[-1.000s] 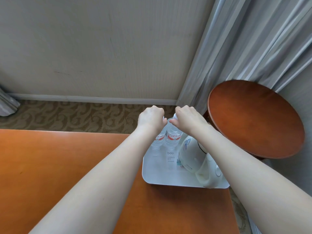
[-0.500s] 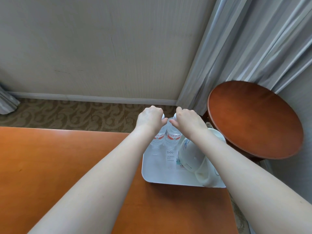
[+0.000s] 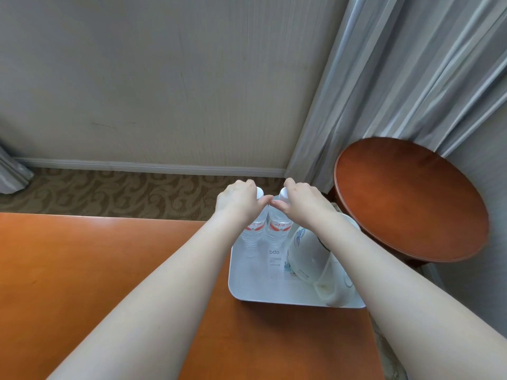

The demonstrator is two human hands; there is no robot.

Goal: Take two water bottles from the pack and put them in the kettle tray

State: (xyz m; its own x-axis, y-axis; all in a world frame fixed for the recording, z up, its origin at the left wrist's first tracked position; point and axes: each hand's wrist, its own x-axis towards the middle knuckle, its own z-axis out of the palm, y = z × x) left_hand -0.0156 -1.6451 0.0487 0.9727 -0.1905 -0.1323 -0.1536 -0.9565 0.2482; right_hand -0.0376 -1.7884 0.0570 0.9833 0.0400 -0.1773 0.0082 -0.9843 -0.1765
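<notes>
Two clear water bottles with red-and-white labels and white caps stand upright side by side at the far end of the white kettle tray (image 3: pixel 247 289). My left hand (image 3: pixel 237 200) is closed around the neck of the left bottle (image 3: pixel 253 233). My right hand (image 3: pixel 303 202) grips the neck of the right bottle (image 3: pixel 277 229). Both caps show past my fingers. A white electric kettle (image 3: pixel 310 256) fills the tray's right side, close to the right bottle. The pack is not in view.
The tray sits at the far right corner of an orange wooden table (image 3: pixel 96 270). A round wooden side table (image 3: pixel 411 198) stands just right of it. Patterned carpet, a beige wall and grey curtains (image 3: pixel 397 78) lie beyond.
My fingers have shifted on the bottle necks so both white caps now show. The bottles stand in the same spot in the tray.
</notes>
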